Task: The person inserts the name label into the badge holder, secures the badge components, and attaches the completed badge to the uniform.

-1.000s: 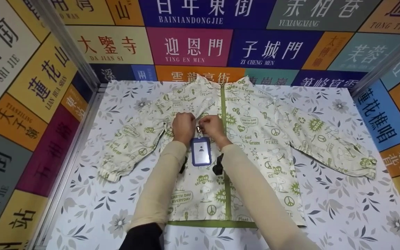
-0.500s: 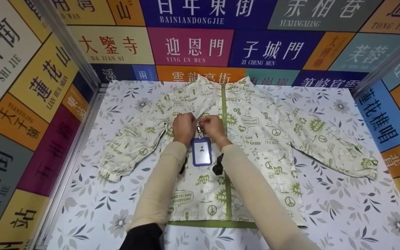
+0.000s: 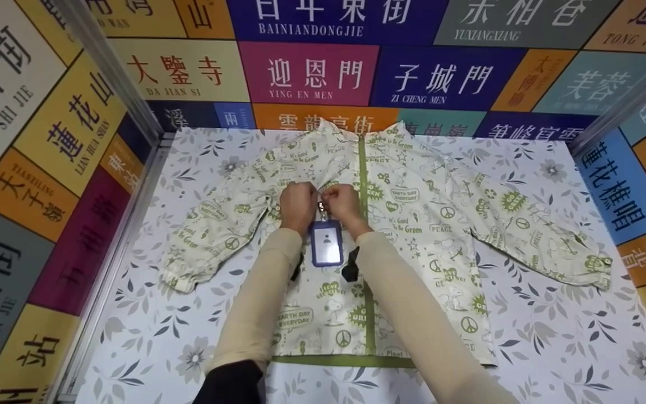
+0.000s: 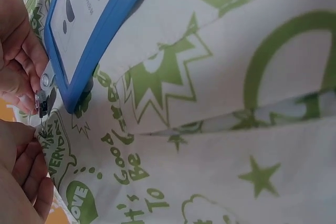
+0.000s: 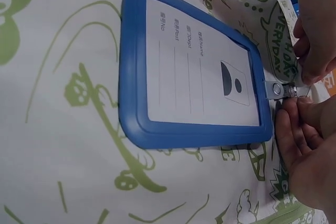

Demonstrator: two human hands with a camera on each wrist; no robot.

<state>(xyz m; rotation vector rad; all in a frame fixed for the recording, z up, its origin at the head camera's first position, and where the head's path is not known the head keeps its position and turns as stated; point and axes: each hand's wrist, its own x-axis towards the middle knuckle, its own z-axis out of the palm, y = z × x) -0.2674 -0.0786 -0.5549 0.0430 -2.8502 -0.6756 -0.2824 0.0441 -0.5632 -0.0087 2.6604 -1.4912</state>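
Observation:
A cream jacket with green cartoon print lies spread face up, its green front strip running down the middle. On its chest rests a blue-framed badge holder with a white name card. At the badge's top is a metal clip, between the two hands. My left hand, fingers curled, pinches jacket fabric beside the clip. My right hand pinches the clip's end between thumb and fingers. In the left wrist view a thin wire shows at the fingertips; its exact hold is partly hidden.
The table has a white floral covering. Panels printed with large characters form a back wall and side walls. Both jacket sleeves spread outward to either side.
Both hands stay at the clip with almost no movement. The badge holder and jacket keep their places; the view shifts very slightly.

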